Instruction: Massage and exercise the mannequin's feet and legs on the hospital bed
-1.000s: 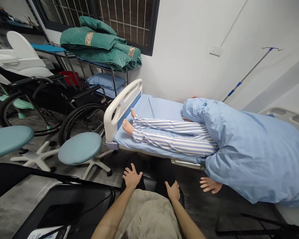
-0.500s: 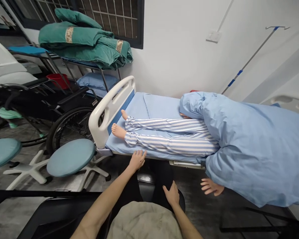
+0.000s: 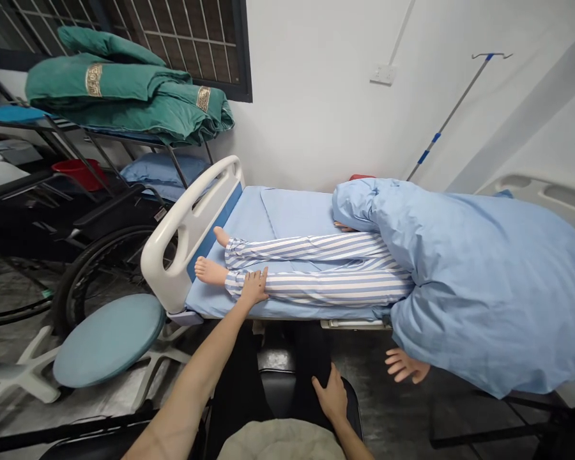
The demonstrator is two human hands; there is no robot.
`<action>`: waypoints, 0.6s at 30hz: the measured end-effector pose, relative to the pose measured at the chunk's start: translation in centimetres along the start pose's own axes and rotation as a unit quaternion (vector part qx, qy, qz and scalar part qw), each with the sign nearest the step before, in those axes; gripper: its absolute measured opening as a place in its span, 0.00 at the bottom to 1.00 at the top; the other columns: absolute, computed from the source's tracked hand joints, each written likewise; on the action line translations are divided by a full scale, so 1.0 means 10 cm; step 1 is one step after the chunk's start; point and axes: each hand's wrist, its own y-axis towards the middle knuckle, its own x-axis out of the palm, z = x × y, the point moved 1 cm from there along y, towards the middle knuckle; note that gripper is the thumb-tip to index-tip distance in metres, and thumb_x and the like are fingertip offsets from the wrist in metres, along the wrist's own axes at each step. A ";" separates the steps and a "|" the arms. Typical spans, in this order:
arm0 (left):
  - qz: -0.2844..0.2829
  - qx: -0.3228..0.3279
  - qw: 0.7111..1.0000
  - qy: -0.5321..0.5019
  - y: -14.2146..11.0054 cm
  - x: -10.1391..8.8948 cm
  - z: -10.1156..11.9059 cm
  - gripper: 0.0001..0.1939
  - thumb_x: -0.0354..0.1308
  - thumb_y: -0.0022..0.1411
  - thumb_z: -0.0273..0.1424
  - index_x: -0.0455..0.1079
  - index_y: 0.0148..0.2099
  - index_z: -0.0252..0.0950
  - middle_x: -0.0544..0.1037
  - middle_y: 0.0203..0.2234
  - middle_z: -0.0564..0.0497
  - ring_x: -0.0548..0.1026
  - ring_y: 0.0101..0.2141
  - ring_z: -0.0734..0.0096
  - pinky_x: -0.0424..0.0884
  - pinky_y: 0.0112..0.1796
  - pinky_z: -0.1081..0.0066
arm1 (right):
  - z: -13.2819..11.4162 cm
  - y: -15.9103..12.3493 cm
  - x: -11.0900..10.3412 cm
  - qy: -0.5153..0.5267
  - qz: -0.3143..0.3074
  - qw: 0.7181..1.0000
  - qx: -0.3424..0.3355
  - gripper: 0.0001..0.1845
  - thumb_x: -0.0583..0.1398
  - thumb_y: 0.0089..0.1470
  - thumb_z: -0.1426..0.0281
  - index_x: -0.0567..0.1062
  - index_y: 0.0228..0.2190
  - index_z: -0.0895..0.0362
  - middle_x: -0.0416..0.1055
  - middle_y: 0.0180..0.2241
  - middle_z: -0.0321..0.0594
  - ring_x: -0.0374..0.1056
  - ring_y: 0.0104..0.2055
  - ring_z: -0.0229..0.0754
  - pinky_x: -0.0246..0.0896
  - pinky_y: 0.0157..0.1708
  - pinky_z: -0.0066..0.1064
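A manikin lies on a hospital bed (image 3: 292, 211) with a light blue sheet. Its legs wear blue-and-white striped trousers (image 3: 326, 268), and its bare feet (image 3: 209, 269) point at the white footboard (image 3: 182, 236). A light blue blanket (image 3: 479, 281) covers its upper body, and one manikin hand (image 3: 405, 365) hangs over the bed's near side. My left hand (image 3: 253, 286) rests with fingers spread on the near lower leg, just above the ankle. My right hand (image 3: 333, 396) lies flat on my right thigh, fingers together and holding nothing.
A round teal stool (image 3: 108, 338) stands left of the bed's foot, with a black wheelchair (image 3: 91, 243) behind it. Folded green quilts (image 3: 124, 96) lie on a metal rack by the barred window. An IV pole (image 3: 453, 108) leans against the white wall.
My left hand left my knee, reached to the bed edge, and now lies on the manikin's lower leg. The view shifted right. My right hand stayed on my thigh.
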 end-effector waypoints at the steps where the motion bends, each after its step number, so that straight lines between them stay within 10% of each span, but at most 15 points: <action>1: 0.009 -0.006 1.000 0.014 -0.03 0.03 0.00 0.49 0.64 0.51 0.37 0.51 0.71 0.27 0.68 0.57 0.32 0.66 0.55 0.44 0.54 0.60 0.52 | 0.00 0.00 0.00 0.001 0.002 1.000 -0.001 0.41 0.53 0.56 0.56 0.59 0.63 0.68 0.62 0.62 0.58 0.61 0.63 0.57 0.60 0.58 0.43; 10: -0.009 -0.015 0.999 0.046 -0.32 0.05 0.11 0.54 0.65 0.49 0.37 0.46 0.73 0.28 0.54 0.67 0.29 0.49 0.67 0.40 0.39 0.65 0.46 | -0.08 -0.04 -0.10 -0.017 0.005 1.000 -0.003 0.40 0.53 0.57 0.56 0.60 0.63 0.69 0.62 0.62 0.58 0.63 0.62 0.56 0.60 0.58 0.41; 14: -0.078 -0.025 0.997 0.010 -0.27 -0.14 0.06 0.52 0.62 0.52 0.43 0.44 0.73 0.31 0.50 0.69 0.30 0.48 0.68 0.40 0.45 0.63 0.45 | -0.13 -0.07 -0.14 -0.027 -0.004 1.000 0.007 0.41 0.53 0.57 0.57 0.59 0.64 0.70 0.60 0.63 0.59 0.62 0.63 0.57 0.59 0.58 0.41; 18: -0.027 -0.036 0.999 0.013 -0.13 -0.37 -0.19 0.42 0.56 0.57 0.37 0.50 0.71 0.33 0.53 0.68 0.32 0.54 0.66 0.45 0.52 0.62 0.49 | -0.13 -0.07 -0.14 -0.002 0.005 1.000 0.001 0.41 0.55 0.55 0.57 0.60 0.63 0.69 0.62 0.62 0.59 0.62 0.63 0.57 0.59 0.59 0.41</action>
